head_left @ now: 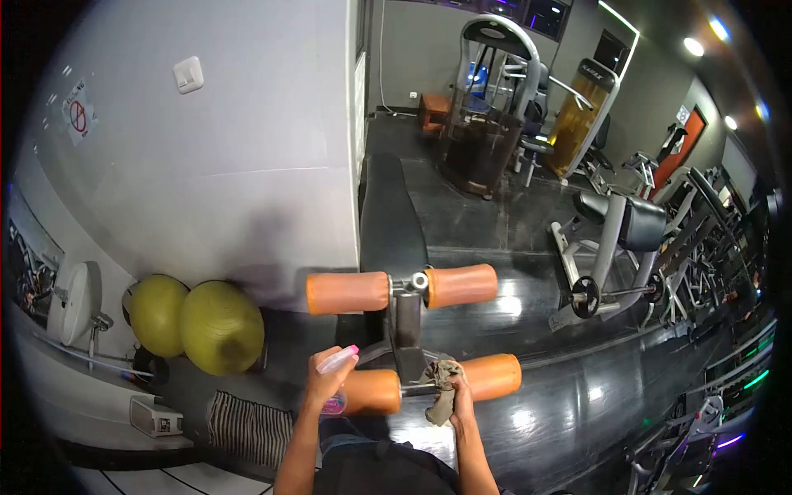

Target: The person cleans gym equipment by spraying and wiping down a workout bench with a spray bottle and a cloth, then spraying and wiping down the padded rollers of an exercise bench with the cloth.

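Note:
My left hand (322,383) is closed around a spray bottle (336,360) with a clear-white top and a pink tip; pink also shows on its lower part. The bottle is beside the lower left orange foam roller (371,392). My right hand (464,401) grips a crumpled olive-grey cloth (444,394) at the metal bar, next to the lower right orange roller (493,376). Ahead are the upper left roller (348,293) and upper right roller (462,285), mounted on a metal post (406,320) at the end of a black padded bench (393,214).
Two yellow-green exercise balls (221,327) rest by the wall at left, near a white sink (76,304). A striped mat (249,429) lies on the floor. A cable machine (491,107) stands at the back, and a padded bench machine (615,227) with a small plate is at right.

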Tool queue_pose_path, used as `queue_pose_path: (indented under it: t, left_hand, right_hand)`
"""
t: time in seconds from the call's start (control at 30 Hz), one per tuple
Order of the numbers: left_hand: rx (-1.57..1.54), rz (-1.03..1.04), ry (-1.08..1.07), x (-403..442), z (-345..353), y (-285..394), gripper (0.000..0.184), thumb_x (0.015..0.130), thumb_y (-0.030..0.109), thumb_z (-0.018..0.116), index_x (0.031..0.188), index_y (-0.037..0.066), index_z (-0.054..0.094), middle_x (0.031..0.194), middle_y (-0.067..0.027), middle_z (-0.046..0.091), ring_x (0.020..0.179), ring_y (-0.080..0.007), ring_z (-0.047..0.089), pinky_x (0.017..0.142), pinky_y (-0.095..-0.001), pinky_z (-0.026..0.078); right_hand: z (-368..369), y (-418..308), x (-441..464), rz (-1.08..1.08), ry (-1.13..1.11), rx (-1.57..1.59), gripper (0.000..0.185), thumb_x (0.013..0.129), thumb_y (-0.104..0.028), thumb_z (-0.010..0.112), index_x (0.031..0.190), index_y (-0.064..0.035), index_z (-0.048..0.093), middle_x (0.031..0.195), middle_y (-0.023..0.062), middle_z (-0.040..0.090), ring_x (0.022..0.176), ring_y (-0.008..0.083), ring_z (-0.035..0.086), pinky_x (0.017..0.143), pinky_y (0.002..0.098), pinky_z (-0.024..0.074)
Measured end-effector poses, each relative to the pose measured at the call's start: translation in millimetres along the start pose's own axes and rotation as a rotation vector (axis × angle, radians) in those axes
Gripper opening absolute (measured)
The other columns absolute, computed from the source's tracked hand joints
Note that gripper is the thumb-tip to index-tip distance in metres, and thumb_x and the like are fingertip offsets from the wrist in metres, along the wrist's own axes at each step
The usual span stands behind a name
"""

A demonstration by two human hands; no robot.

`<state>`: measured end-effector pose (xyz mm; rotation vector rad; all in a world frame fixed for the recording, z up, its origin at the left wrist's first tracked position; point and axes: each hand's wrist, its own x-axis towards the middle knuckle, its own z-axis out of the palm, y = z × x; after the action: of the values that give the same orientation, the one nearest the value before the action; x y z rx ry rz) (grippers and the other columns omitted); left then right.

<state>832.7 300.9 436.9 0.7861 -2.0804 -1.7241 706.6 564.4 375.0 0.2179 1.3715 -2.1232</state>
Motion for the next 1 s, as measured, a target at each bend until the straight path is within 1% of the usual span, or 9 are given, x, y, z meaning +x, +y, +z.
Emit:
queue_pose_path:
  t: [0.13, 0.17, 0.23, 0.3, 0.67, 0.73, 0.8, 0.93, 1.0]
  left_hand:
    - [0.047, -0.099, -0.032, 65, -35, -20, 0.023, 0.086, 0.023, 0.073, 0.075, 0.004, 0.066, 0.060, -0.0062, 0.061, 0.048, -0.0166, 0.059, 0.049, -0.0329, 0.044]
    - [0.135, 0.025, -0.010, 87, -41, -35, 0.024, 0.085, 0.024, 0.073, 0.075, 0.003, 0.066, 0.061, -0.0097, 0.061, 0.051, -0.0223, 0.061, 0.052, -0.0356, 0.046]
    - [0.193, 0.085, 0.019, 117, -52, -41, 0.028, 0.083, 0.026, 0.073, 0.073, 0.001, 0.065, 0.064, -0.0179, 0.063, 0.060, -0.0361, 0.065, 0.058, -0.0417, 0.049]
    - [0.203, 0.125, 0.020, 148, -60, -48, 0.028, 0.083, 0.027, 0.074, 0.074, 0.002, 0.066, 0.065, -0.0183, 0.064, 0.062, -0.0363, 0.066, 0.059, -0.0424, 0.050]
    - [0.425, 0.064, -0.290, 243, -65, -86, 0.033, 0.079, 0.038, 0.071, 0.076, 0.006, 0.070, 0.074, -0.0192, 0.068, 0.071, -0.0409, 0.068, 0.062, -0.0479, 0.053]
    - [0.459, 0.108, -0.285, 242, -70, -86, 0.032, 0.079, 0.038, 0.071, 0.074, 0.006, 0.070, 0.074, -0.0188, 0.068, 0.070, -0.0405, 0.068, 0.062, -0.0474, 0.053]
    - [0.490, 0.155, -0.267, 242, -76, -89, 0.032, 0.079, 0.038, 0.071, 0.073, 0.007, 0.070, 0.074, -0.0184, 0.068, 0.069, -0.0401, 0.068, 0.061, -0.0468, 0.053]
    - [0.381, 0.181, -0.265, 242, -86, -99, 0.028, 0.078, 0.034, 0.073, 0.075, 0.007, 0.069, 0.071, -0.0171, 0.067, 0.068, -0.0391, 0.067, 0.060, -0.0455, 0.053]
    - [0.302, 0.228, -0.257, 245, -93, -102, 0.027, 0.078, 0.032, 0.074, 0.075, 0.006, 0.069, 0.070, -0.0171, 0.066, 0.067, -0.0390, 0.067, 0.059, -0.0453, 0.053]
  right_hand:
    - [53, 25, 46, -0.018, 0.031, 0.161, 0.038, 0.091, -0.020, 0.050, 0.126, -0.0066, 0.057, 0.117, 0.0082, 0.064, 0.105, 0.0210, 0.061, 0.090, 0.0347, 0.0509]
    - [57, 43, 63, -0.005, 0.047, 0.193, 0.038, 0.095, -0.029, 0.050, 0.124, -0.0051, 0.058, 0.115, 0.0085, 0.065, 0.106, 0.0221, 0.062, 0.094, 0.0365, 0.0495]
    - [86, 60, 84, -0.035, 0.127, 0.225, 0.042, 0.097, -0.037, 0.049, 0.121, -0.0049, 0.062, 0.111, 0.0086, 0.068, 0.103, 0.0222, 0.064, 0.093, 0.0353, 0.0493]
    - [115, 77, 104, -0.062, 0.188, 0.273, 0.045, 0.099, -0.043, 0.045, 0.116, -0.0061, 0.066, 0.107, 0.0069, 0.071, 0.097, 0.0219, 0.067, 0.088, 0.0354, 0.0523]
    - [197, 100, 141, -0.203, 0.412, 0.014, 0.039, 0.102, -0.024, 0.045, 0.130, 0.0003, 0.057, 0.120, 0.0081, 0.064, 0.109, 0.0181, 0.060, 0.097, 0.0314, 0.0460]
    - [202, 97, 138, -0.223, 0.520, -0.026, 0.037, 0.101, -0.018, 0.050, 0.131, 0.0009, 0.057, 0.122, 0.0095, 0.062, 0.110, 0.0184, 0.059, 0.098, 0.0313, 0.0451]
    - [201, 98, 141, -0.315, 0.618, -0.137, 0.036, 0.098, -0.015, 0.056, 0.131, 0.0003, 0.058, 0.112, 0.0077, 0.067, 0.101, 0.0147, 0.063, 0.087, 0.0277, 0.0508]
    - [187, 87, 146, -0.290, 0.532, -0.163, 0.037, 0.095, -0.009, 0.061, 0.131, 0.0010, 0.058, 0.114, 0.0082, 0.067, 0.100, 0.0143, 0.064, 0.087, 0.0275, 0.0516]
    - [170, 95, 166, -0.408, 0.489, -0.450, 0.039, 0.089, -0.013, 0.070, 0.124, 0.0008, 0.064, 0.121, 0.0129, 0.063, 0.112, 0.0219, 0.060, 0.099, 0.0339, 0.0455]
